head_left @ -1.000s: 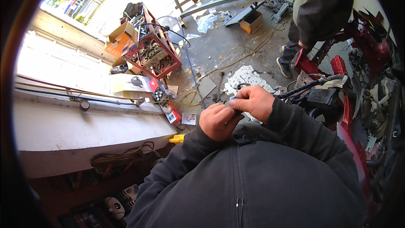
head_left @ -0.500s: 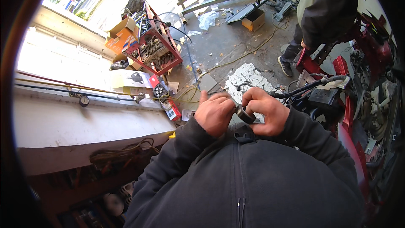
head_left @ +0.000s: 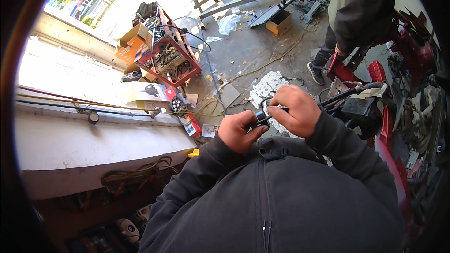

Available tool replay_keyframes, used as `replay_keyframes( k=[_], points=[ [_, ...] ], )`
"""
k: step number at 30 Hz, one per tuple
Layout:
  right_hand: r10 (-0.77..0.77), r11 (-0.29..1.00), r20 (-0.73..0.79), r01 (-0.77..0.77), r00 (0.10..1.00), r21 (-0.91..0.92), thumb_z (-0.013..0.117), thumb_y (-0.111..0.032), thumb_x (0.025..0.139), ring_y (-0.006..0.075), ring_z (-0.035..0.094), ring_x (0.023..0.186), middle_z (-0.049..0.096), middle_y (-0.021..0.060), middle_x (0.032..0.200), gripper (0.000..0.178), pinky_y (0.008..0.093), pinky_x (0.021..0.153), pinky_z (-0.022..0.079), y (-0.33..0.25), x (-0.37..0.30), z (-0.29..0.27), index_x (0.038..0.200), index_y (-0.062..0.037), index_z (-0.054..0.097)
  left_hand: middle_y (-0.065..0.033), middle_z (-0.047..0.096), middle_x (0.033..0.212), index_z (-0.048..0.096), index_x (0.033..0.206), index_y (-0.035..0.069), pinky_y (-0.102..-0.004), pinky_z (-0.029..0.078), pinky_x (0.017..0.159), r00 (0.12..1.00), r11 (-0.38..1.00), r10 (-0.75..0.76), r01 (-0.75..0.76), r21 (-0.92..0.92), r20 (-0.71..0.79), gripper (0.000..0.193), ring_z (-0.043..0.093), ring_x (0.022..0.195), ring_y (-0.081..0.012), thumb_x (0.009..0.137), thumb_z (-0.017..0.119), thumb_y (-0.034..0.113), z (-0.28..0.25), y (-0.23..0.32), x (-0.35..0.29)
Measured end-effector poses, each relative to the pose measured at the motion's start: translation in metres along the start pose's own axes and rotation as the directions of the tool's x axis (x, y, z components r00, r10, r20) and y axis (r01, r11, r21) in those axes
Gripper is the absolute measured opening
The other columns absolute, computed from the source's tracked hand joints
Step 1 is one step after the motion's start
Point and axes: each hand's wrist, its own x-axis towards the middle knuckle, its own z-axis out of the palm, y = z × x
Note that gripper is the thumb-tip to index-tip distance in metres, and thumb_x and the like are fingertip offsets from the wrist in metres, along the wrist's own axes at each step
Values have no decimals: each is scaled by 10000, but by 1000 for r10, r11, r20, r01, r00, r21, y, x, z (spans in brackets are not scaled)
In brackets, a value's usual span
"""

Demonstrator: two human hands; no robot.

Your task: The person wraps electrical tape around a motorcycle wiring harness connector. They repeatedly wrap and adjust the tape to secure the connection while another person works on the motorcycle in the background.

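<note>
In front of my chest, my left hand (head_left: 240,130) is closed around a small roll of black tape (head_left: 263,122), thumb and forefinger on its edge. A bluish sheen shows on its top side. My right hand (head_left: 294,110) is just above and to the right, its fingertips pinched at a dark strip beside the roll; the fingers hide part of it. Right of that hand, a black-wrapped wiring harness (head_left: 344,95) reaches toward the red vehicle body (head_left: 385,121), apart from my fingers.
A co-worker (head_left: 363,11) stands at the far right by the red body parts. At left are a white ledge (head_left: 93,136) with hoses and a gauge (head_left: 93,117), and a red tool cart (head_left: 180,61). A cable (head_left: 281,56), a cardboard box (head_left: 280,22) and a white speckled patch (head_left: 267,86) lie on the floor.
My right hand has risen slightly and drawn away from the left. The tape roll has turned and now sits in my left hand's grip. My left hand has lowered a little.
</note>
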Motion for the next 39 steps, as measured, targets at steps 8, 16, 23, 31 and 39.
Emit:
replay_keyframes(
  k=[8,16,23,31,39],
  points=[
    [181,931,131,-213,975,296,825,-386,1015,392,689,937,716,202,964,410,487,848,554,16,15,34,916,10,784,-116,659,715,631,817,103,-489,501,590,926,873,348,-263,412,-145,295,688,669,-380,879,903,200,6,4,1],
    [385,775,222,-444,896,449,772,-249,1106,201,663,1057,668,115,1158,334,372,936,546,20,21,30,1018,73,760,-122,677,734,662,885,100,-489,517,605,937,890,315,-236,389,-151,235,704,675,-384,942,860,212,9,6,-1],
    [145,866,117,-183,983,466,809,-109,1007,257,637,1226,624,140,1328,189,396,1091,505,2,0,-2,1108,44,764,-150,737,805,720,1146,62,-433,544,688,997,997,-64,63,-44,-33,125,746,743,-375,1096,703,176,-2,8,-3],
    [-365,919,98,375,926,-122,813,21,729,406,616,1317,646,157,1341,292,543,1105,509,0,-20,-5,1014,-30,769,22,609,824,681,1024,17,-303,476,722,928,764,-287,371,-527,238,220,548,811,-77,1097,732,218,-7,-4,8],
    [-8,942,-54,26,999,336,657,59,896,325,704,1011,709,176,1126,206,421,917,574,3,-19,-6,1075,13,749,-30,578,685,671,917,29,-350,449,586,998,997,-55,54,-50,-10,299,555,634,-124,944,925,185,1,8,12]
  ],
)
